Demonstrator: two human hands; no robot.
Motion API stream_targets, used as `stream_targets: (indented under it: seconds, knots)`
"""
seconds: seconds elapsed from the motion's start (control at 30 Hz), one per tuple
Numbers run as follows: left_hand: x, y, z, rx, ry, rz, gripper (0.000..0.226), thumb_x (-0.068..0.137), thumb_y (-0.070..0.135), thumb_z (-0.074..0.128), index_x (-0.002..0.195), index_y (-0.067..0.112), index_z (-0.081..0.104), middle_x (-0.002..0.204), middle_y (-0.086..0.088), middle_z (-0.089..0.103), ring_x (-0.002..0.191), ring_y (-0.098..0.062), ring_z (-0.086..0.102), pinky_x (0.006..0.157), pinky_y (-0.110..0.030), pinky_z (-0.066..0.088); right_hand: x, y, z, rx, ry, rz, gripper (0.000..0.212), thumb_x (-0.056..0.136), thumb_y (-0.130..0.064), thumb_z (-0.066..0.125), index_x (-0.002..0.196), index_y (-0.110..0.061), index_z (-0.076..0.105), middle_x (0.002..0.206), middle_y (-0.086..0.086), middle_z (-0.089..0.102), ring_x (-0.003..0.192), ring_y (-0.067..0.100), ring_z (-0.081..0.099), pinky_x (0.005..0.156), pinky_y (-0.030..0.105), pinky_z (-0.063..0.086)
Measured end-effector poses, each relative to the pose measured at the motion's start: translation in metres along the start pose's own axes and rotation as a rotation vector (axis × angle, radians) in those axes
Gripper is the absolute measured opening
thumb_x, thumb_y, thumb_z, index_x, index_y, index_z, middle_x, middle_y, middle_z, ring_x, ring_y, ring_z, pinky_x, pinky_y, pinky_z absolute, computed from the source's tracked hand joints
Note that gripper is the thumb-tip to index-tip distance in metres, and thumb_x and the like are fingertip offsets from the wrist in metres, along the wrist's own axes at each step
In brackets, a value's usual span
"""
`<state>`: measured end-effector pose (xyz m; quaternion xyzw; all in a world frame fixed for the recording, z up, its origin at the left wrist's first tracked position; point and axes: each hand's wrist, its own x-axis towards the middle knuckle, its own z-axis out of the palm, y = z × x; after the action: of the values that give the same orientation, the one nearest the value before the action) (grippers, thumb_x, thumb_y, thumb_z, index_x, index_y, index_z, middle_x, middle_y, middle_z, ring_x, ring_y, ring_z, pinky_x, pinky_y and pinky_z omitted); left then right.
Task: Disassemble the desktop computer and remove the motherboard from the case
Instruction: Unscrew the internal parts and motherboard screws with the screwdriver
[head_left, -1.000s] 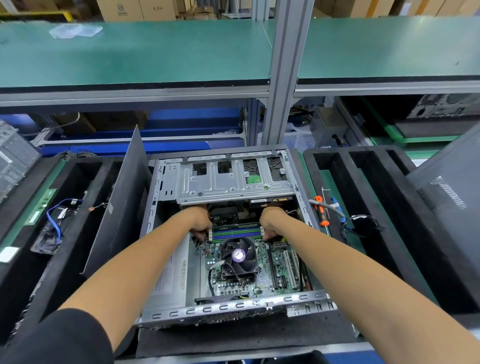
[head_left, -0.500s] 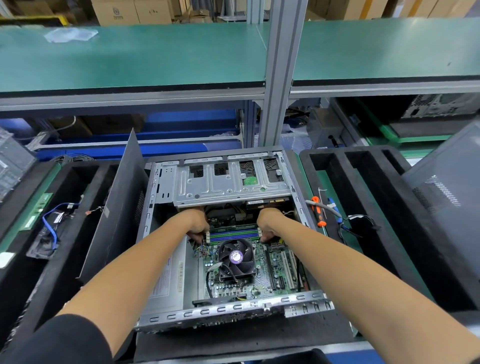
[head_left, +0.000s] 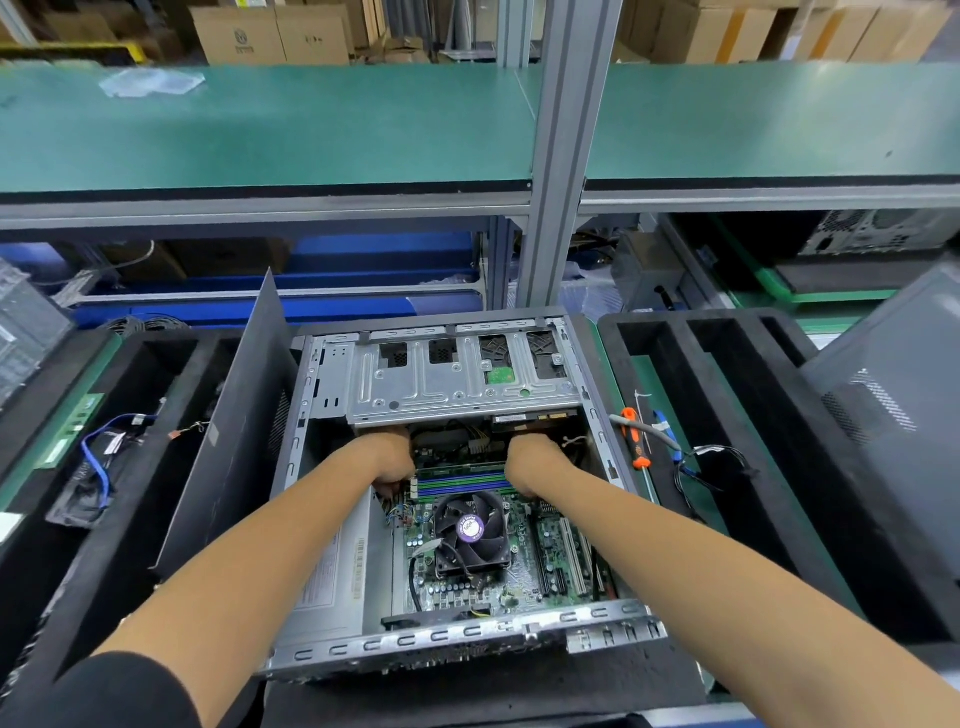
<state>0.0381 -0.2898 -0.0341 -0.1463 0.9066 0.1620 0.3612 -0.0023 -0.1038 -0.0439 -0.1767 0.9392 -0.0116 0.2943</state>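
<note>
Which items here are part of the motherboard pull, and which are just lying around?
In play:
- case, open
- motherboard inside it
- memory sticks between the hands
- left hand, right hand, at the ends of the sticks; fingers hidden

Lying about:
- orange-handled screwdriver, right tray
- blue cable, left tray
- side panel, propped beside the case
</note>
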Motion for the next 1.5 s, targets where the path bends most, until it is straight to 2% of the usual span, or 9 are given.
stream_targets:
  seconds: [0.1, 0.2, 0.33, 0.5, 0.9, 1.07, 1.2, 1.3, 1.5]
  knots:
    - [0.000, -0.003, -0.003, 0.149, 0.109, 0.019, 0.012, 0.093, 0.016, 0.051, 0.103, 0.010, 0.055, 0.091, -0.007, 0.061, 0.070, -0.018, 0.057, 0.060, -0.028, 0.051, -0.006, -0.005, 0.010, -0.164, 0.056, -0.013, 0.005, 0.090, -0.003, 0.052, 0.087, -0.004, 0.055, 0.076, 0.007, 0.053, 0.061, 0.020, 0.050, 0.053, 0.031, 0.043]
    - [-0.001, -0.002, -0.003, 0.286, 0.129, 0.108, 0.021, 0.093, 0.016, 0.046, 0.111, 0.008, 0.051, 0.084, -0.003, 0.054, 0.074, -0.020, 0.052, 0.063, -0.028, 0.043, -0.009, -0.006, 0.009, -0.150, 0.111, -0.009, 0.027, 0.086, 0.003, 0.054, 0.112, -0.005, 0.057, 0.105, 0.012, 0.060, 0.087, 0.029, 0.060, 0.064, 0.035, 0.046]
    - [-0.001, -0.001, -0.004, 0.316, 0.222, 0.219, 0.032, 0.095, 0.022, 0.043, 0.124, 0.010, 0.049, 0.110, -0.008, 0.059, 0.092, -0.023, 0.055, 0.074, -0.028, 0.043, -0.011, -0.006, 0.006, -0.247, 0.155, -0.085, 0.034, 0.083, 0.012, 0.056, 0.112, -0.006, 0.058, 0.109, 0.012, 0.063, 0.095, 0.031, 0.063, 0.063, 0.036, 0.044]
    - [-0.003, -0.001, -0.003, 0.319, 0.109, 0.315, 0.043, 0.093, 0.033, 0.053, 0.134, 0.020, 0.048, 0.128, 0.000, 0.054, 0.108, -0.020, 0.056, 0.090, -0.035, 0.049, -0.016, -0.009, 0.004, -0.326, 0.203, -0.171, 0.040, 0.082, 0.012, 0.056, 0.117, -0.006, 0.055, 0.107, 0.013, 0.064, 0.093, 0.032, 0.063, 0.060, 0.037, 0.044]
    - [-0.018, 0.006, -0.005, 0.439, 0.094, 0.389, 0.005, 0.091, 0.016, 0.045, 0.095, 0.017, 0.048, 0.088, 0.001, 0.051, 0.073, -0.015, 0.043, 0.058, -0.028, 0.034, -0.045, -0.015, -0.006, -0.391, 0.183, -0.297, 0.029, 0.089, 0.006, 0.052, 0.117, -0.001, 0.057, 0.111, 0.014, 0.065, 0.099, 0.033, 0.064, 0.065, 0.037, 0.045]
    - [-0.031, 0.013, -0.007, 0.505, 0.066, 0.336, 0.023, 0.094, 0.024, 0.050, 0.116, 0.016, 0.055, 0.112, -0.006, 0.059, 0.090, -0.022, 0.053, 0.073, -0.033, 0.042, -0.060, -0.021, -0.014, -0.355, 0.179, -0.340, 0.026, 0.091, -0.002, 0.053, 0.117, -0.002, 0.056, 0.111, 0.015, 0.061, 0.096, 0.033, 0.062, 0.071, 0.039, 0.050]
    - [-0.047, 0.024, -0.006, 0.487, 0.029, 0.302, 0.032, 0.096, 0.029, 0.049, 0.123, 0.013, 0.056, 0.114, -0.008, 0.061, 0.092, -0.025, 0.055, 0.074, -0.032, 0.040, -0.074, -0.027, -0.028, -0.322, 0.197, -0.355, 0.011, 0.088, 0.001, 0.049, 0.096, -0.002, 0.056, 0.085, 0.010, 0.058, 0.065, 0.025, 0.053, 0.056, 0.035, 0.042]
    - [-0.062, 0.028, -0.006, 0.483, 0.011, 0.310, 0.021, 0.093, 0.023, 0.051, 0.108, 0.014, 0.061, 0.094, -0.005, 0.060, 0.081, -0.025, 0.053, 0.066, -0.031, 0.037, -0.084, -0.026, -0.042, -0.304, 0.184, -0.363, 0.015, 0.086, 0.002, 0.049, 0.074, -0.006, 0.045, 0.068, 0.006, 0.042, 0.054, 0.018, 0.043, 0.046, 0.031, 0.035]
    - [-0.098, 0.034, -0.030, 0.447, 0.040, 0.309, 0.013, 0.088, 0.024, 0.058, 0.075, 0.020, 0.055, 0.064, 0.007, 0.050, 0.056, -0.012, 0.045, 0.055, -0.027, 0.036, -0.106, -0.017, -0.073, -0.206, 0.144, -0.387, 0.010, 0.088, -0.001, 0.047, 0.079, -0.005, 0.049, 0.070, 0.006, 0.046, 0.057, 0.020, 0.043, 0.047, 0.028, 0.034]
